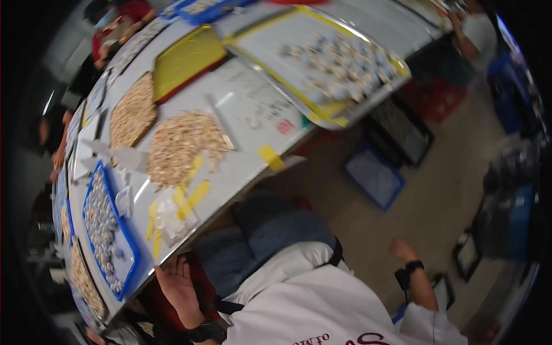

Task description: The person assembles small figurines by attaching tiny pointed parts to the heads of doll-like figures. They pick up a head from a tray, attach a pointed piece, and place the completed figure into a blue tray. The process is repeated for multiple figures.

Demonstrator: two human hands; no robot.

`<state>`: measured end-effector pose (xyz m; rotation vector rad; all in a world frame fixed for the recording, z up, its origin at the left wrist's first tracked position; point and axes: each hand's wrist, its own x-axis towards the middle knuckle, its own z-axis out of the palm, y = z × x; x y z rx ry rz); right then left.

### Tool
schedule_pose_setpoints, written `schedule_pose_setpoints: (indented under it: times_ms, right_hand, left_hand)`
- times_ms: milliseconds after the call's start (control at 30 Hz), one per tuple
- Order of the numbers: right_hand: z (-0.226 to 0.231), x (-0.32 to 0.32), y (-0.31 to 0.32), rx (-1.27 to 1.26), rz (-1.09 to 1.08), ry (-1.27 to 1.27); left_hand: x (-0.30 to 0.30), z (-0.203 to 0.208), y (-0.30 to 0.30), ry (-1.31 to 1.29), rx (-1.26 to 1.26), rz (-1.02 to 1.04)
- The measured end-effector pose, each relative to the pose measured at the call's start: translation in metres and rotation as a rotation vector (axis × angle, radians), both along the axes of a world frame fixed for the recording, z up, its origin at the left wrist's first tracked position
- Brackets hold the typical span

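Note:
My left hand is at the table's front edge with its palm up and fingers stretched out, holding nothing visible. Nearest to it are a blue tray of small white and bluish pieces and a crumpled clear plastic piece among strips of yellow tape. Farther in, a heap of small tan pieces lies on the tabletop. Away from the table, over the floor on the right, hangs my right hand; blur hides how its fingers lie. Dark bands circle both wrists.
A yellow-taped tray of white and bluish pieces overhangs the table edge. Behind the heap lie a yellow tray and more tan pieces. A blue-rimmed tray and dark frames are on the floor. Other people sit around the table.

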<state>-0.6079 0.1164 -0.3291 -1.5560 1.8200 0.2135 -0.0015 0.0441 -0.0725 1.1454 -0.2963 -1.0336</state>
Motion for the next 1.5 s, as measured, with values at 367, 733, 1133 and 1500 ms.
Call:
schedule_pose_setpoints:
  times_ms: [367, 733, 1133, 1500]
  right_hand:
    - [-0.133, 0.16, 0.051, 0.328, -0.731, -0.47]
    - [-0.238, 0.148, -0.131, 0.151, -1.16, -0.274]
    - [-0.299, 0.12, -0.218, 0.176, -1.267, -0.243]
    - [-0.358, 0.129, -0.263, -0.064, -1.035, 0.012]
  left_hand:
    - [-0.001, 0.031, 0.01, 0.054, -0.023, -0.143]
    - [0.069, 0.066, -0.007, 0.395, 0.332, 0.585]
    - [-0.104, -0.122, -0.201, 0.009, 0.85, -0.26]
    - [-0.24, -0.336, -0.281, -0.123, 0.994, -0.723]
